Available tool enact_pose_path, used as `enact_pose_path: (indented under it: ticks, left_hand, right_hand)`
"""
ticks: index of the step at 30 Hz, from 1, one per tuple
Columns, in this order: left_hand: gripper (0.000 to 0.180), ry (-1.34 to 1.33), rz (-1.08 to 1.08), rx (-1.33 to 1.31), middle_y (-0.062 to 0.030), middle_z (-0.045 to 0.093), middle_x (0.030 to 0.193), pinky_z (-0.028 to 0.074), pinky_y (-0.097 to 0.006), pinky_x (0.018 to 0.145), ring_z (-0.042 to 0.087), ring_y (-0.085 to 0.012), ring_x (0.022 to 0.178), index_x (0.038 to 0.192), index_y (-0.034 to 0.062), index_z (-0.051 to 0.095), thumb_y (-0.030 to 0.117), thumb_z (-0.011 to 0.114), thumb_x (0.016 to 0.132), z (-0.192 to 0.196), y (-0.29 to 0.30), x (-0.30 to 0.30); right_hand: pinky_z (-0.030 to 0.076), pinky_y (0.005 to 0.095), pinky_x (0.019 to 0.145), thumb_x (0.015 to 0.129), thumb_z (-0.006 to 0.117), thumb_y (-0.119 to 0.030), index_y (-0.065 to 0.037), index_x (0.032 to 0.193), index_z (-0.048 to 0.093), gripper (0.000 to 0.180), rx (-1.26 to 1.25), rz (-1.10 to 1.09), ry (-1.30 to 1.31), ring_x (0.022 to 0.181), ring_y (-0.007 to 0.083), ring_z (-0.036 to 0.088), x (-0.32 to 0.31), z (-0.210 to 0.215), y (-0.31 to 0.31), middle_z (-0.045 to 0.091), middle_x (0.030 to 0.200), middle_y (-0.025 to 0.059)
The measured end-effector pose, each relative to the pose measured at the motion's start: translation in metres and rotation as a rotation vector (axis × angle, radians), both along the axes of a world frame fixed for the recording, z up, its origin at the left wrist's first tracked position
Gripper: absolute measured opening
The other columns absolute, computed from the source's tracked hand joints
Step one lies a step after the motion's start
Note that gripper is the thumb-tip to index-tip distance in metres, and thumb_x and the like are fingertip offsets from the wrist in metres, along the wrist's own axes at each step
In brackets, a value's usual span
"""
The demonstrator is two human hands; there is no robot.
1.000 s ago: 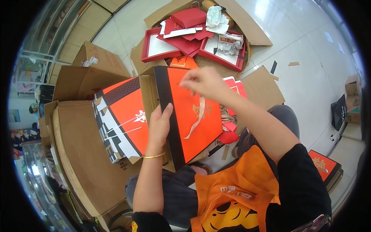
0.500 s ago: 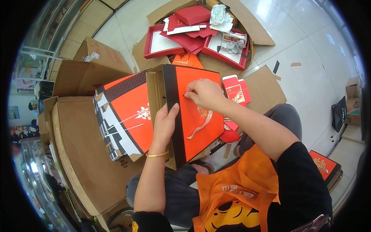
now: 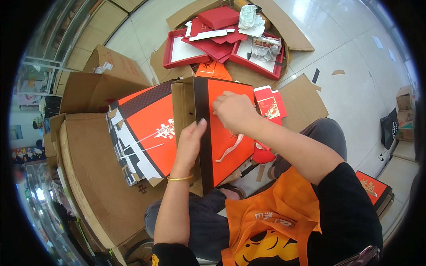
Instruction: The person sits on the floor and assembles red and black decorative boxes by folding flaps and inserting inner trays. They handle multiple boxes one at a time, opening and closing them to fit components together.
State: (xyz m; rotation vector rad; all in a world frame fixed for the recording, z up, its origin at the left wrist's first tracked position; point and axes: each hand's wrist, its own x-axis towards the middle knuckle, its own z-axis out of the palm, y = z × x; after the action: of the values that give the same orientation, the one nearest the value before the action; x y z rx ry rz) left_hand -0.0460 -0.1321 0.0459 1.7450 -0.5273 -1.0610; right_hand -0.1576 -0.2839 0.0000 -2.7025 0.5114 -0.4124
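An orange gift bag (image 3: 233,106) with a black band and a plain brown inside stands tilted in front of me, its opening facing left. My left hand (image 3: 190,142) grips the banded edge, thumb on the outside and fingers hidden behind. Over the orange face, my right hand (image 3: 237,113) is closed in a pinch near the band; whatever is between its fingertips is hidden. Below that hand a pale ribbon (image 3: 230,149) hangs loose across the bag. To the left lies a stack of similar flat orange bags (image 3: 146,117) with white ribbons.
A large brown carton (image 3: 95,173) lies under the stack, with an open carton (image 3: 106,73) behind it. Red box parts (image 3: 217,44) and crumpled packing are heaped at the far side. A red box (image 3: 270,106) lies right of the bag; another orange piece (image 3: 370,188) sits far right.
My right hand has dropped slightly and now covers more of the print. The bag has shifted a little to the right; my left hand keeps its grip.
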Motion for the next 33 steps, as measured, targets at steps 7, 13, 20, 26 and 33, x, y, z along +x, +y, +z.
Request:
enact_pose_path:
  ticks: [7, 13, 20, 26, 33]
  left_hand:
    - [0.039, 0.584, 0.308, 0.026, -0.0029, 0.07, 0.093, 0.054, -0.023, 0.058, 0.066, -0.01, 0.07, 0.114, 0.0051, 0.069, 0.04, 0.054, 0.106, -0.033, 0.011, 0.019]
    - [0.023, 0.657, 0.271, 0.02, -0.009, 0.072, 0.098, 0.06, -0.027, 0.064, 0.071, -0.0135, 0.078, 0.118, -0.0009, 0.066, 0.013, 0.064, 0.1, -0.06, 0.019, 0.021]
    - [0.013, 0.056, 0.151, 0.043, -0.0087, 0.071, 0.088, 0.051, -0.026, 0.064, 0.067, -0.016, 0.074, 0.098, -0.0008, 0.065, 0.012, 0.065, 0.097, -0.077, 0.013, 0.017]
    - [0.013, -0.149, 0.072, 0.058, -0.007, 0.07, 0.095, 0.053, -0.031, 0.072, 0.066, -0.0156, 0.083, 0.1, 0.0021, 0.061, 0.015, 0.061, 0.101, -0.088, 0.004, 0.017]
    - [0.062, 0.221, 0.178, 0.125, -0.0081, 0.069, 0.11, 0.05, -0.027, 0.085, 0.063, -0.0141, 0.1, 0.118, -0.0005, 0.066, 0.055, 0.039, 0.109, -0.058, -0.001, 0.026]
  right_hand:
    - [0.052, 0.0416, 0.067, 0.086, 0.076, -0.03, -0.012, 0.085, 0.077, 0.019, 0.531, -0.013, 0.024, 0.073, 0.0284, 0.069, -0.002, -0.002, -0.008, 0.072, 0.074, 0.0075]
    - [0.05, 0.0373, 0.062, 0.087, 0.076, -0.035, -0.01, 0.085, 0.076, 0.025, 0.727, 0.091, 0.01, 0.066, 0.0238, 0.068, 0.002, -0.017, -0.001, 0.07, 0.07, 0.0063]
    - [0.051, 0.0389, 0.069, 0.091, 0.071, -0.04, -0.009, 0.088, 0.073, 0.032, 0.755, 0.12, 0.213, 0.075, 0.0249, 0.067, 0.004, -0.027, -0.003, 0.069, 0.079, 0.0092]
    - [0.048, 0.0332, 0.074, 0.094, 0.061, -0.032, -0.005, 0.081, 0.068, 0.031, 1.283, 0.158, 0.238, 0.074, 0.0155, 0.06, 0.003, -0.067, -0.016, 0.063, 0.076, 0.0048]
    - [0.051, 0.0307, 0.074, 0.094, 0.058, -0.016, 0.002, 0.083, 0.064, 0.022, 1.826, -0.175, 0.092, 0.077, 0.0159, 0.061, 0.001, -0.071, -0.023, 0.063, 0.082, 0.007]
